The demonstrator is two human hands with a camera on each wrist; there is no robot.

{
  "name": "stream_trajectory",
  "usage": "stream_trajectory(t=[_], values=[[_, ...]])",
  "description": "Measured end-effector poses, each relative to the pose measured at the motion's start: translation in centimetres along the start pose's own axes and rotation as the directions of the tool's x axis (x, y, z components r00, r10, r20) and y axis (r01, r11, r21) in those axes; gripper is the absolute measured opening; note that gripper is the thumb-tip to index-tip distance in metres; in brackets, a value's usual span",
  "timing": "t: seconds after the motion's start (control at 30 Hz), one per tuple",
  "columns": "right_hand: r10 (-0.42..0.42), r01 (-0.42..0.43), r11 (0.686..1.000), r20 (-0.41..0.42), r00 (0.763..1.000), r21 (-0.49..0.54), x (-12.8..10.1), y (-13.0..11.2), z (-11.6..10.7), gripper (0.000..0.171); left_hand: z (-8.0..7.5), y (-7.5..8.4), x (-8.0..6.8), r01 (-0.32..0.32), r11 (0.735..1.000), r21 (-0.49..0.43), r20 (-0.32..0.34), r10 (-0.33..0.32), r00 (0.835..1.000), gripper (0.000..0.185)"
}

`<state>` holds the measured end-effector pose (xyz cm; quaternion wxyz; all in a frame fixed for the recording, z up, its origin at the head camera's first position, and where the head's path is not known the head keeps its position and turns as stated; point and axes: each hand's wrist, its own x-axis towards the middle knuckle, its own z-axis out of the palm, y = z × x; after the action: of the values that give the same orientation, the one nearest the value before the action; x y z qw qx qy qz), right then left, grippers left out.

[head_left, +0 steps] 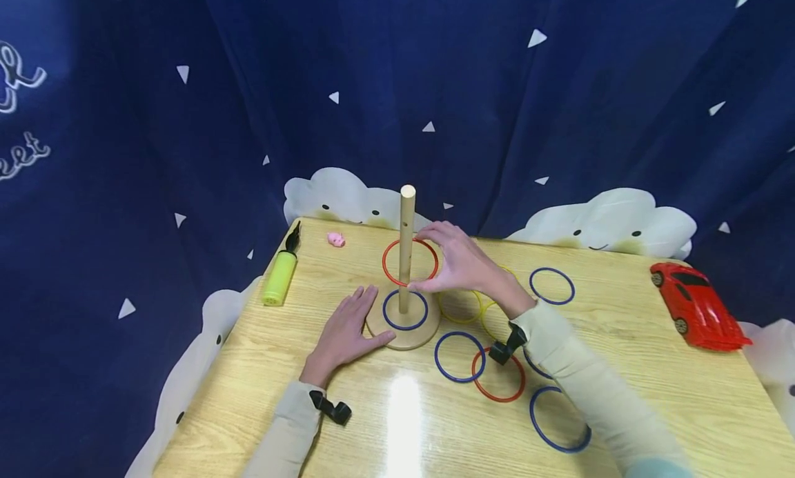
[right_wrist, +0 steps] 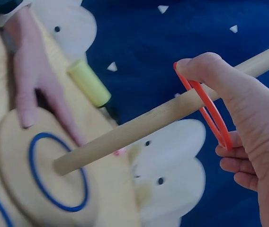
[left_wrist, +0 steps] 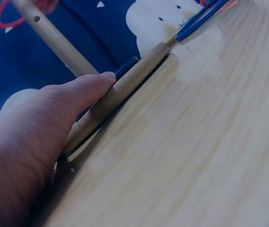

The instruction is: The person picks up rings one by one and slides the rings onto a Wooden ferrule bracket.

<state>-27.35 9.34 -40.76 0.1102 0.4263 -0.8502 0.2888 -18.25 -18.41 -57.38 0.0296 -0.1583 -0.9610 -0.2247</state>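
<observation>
A wooden peg [head_left: 406, 236] stands upright on a round wooden base [head_left: 428, 330] at the middle of the table [head_left: 621, 367]. One blue ring [head_left: 405, 326] lies on the base around the peg. My right hand [head_left: 435, 261] pinches a red ring [head_left: 391, 254], which encircles the peg halfway up; in the right wrist view the red ring [right_wrist: 210, 118] sits between thumb and fingers. My left hand [head_left: 350, 326] lies flat on the table, its thumb [left_wrist: 77, 90] pressed against the base edge [left_wrist: 125, 90].
Several loose blue, red and yellow rings [head_left: 459, 357] lie right of the base. A red toy car [head_left: 698, 305] sits at the table's right edge, a yellow-green pump [head_left: 279, 276] at the left, a small pink toy [head_left: 336, 239] behind. A dark blue curtain surrounds the table.
</observation>
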Motion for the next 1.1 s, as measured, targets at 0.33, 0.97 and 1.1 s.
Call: stream_trajectory(t=[0.33,0.97,1.1], values=[[0.085,-0.084,0.996,0.039,0.996,-0.012,-2.5,2.1,4.7,0.089,0.1,-0.1,0.0,0.017,1.0,0.0,0.013,-0.017,1.0,0.111],[0.13,-0.122,0.985,0.061,0.99,-0.12,-4.8,5.5,10.8,0.093,0.0,-0.1,0.0,0.012,1.0,0.011,0.016,-0.012,1.0,0.11],[0.14,-0.129,0.982,0.073,0.988,-0.136,-5.0,5.7,11.1,0.093,0.0,-0.1,0.0,0.013,1.0,0.015,0.016,-0.013,1.0,0.11]])
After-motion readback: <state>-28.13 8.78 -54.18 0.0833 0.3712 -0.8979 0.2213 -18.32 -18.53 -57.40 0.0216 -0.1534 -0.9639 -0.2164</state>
